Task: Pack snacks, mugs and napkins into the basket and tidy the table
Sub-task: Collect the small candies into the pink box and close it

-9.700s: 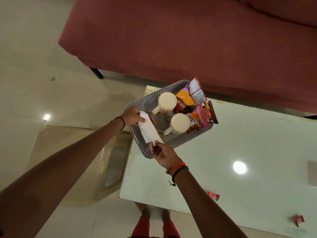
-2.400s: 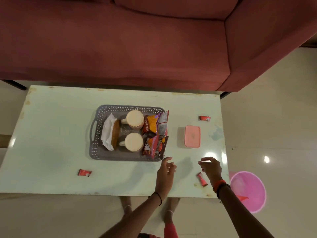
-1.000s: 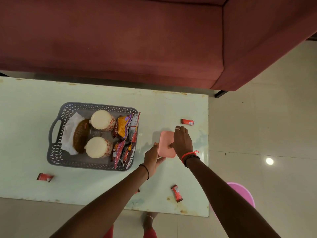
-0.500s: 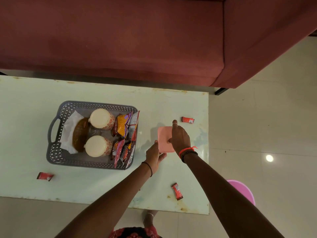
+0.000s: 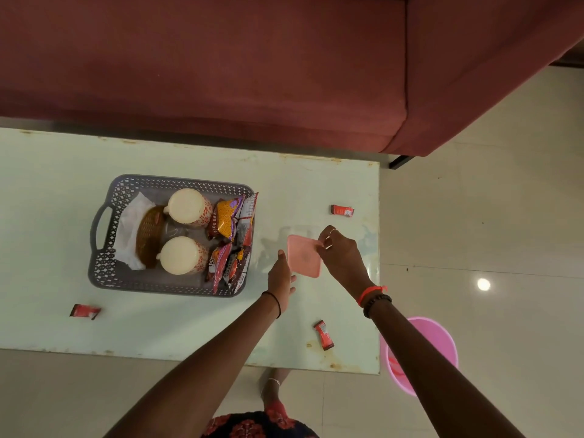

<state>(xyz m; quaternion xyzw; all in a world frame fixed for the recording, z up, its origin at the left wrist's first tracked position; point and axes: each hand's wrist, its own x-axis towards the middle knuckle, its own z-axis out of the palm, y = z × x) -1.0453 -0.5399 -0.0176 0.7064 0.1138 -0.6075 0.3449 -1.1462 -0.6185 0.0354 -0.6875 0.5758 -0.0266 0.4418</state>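
basket (image 5: 177, 181) well left of the fingers, holds napkins (image 5: 129, 229), mugs (image 5: 189, 206), snack packs (image 5: 226, 222); left hand (image 5: 280, 279) flat, fingers straight, gripping nothing, thumb just beside pink lid (image 5: 304, 257); right hand (image 5: 343, 254) pinches lid's far right corner; red wrapper (image 5: 342, 210) beyond right fingers

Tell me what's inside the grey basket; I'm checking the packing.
Inside the basket: two mugs, a white napkin, a brown woven piece and snack packets. Whatever lies beneath them is covered.
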